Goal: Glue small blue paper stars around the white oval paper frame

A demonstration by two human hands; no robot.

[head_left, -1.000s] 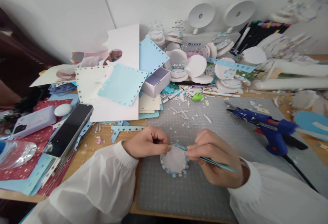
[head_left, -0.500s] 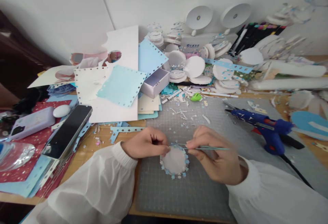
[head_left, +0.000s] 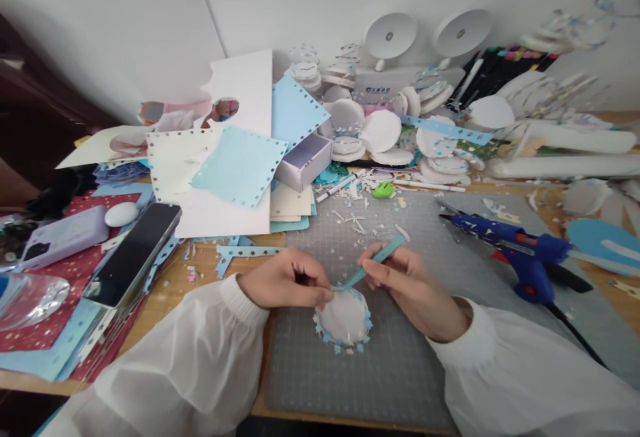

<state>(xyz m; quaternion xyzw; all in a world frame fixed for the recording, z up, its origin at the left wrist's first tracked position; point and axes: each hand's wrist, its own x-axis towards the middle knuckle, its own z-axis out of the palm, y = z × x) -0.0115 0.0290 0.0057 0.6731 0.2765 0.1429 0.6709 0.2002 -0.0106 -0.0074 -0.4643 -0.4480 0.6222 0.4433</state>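
Observation:
A round white disc (head_left: 343,318), ringed with small blue and white paper stars, is low over the grey cutting mat (head_left: 390,384). At its upper left rim, my left hand (head_left: 287,278) pinches the edge between thumb and fingers. My right hand (head_left: 407,287) is closed round teal tweezers (head_left: 376,260), which slant down to the left. Their tips reach the top rim of the disc, close to my left fingertips. Whether the tips grip a star is too small to tell.
A blue glue gun (head_left: 515,244) lies right, its cord running toward me. Behind are stacked white discs (head_left: 381,132), a small lilac box (head_left: 305,160) and a green object (head_left: 383,189) among paper scraps. Punched paper sheets (head_left: 237,164) and a dark phone (head_left: 133,254) are left.
My right hand has turned the tweezers from nearly level to a steep slant, with their tips at the disc's top rim. My left hand keeps its pinch on the disc.

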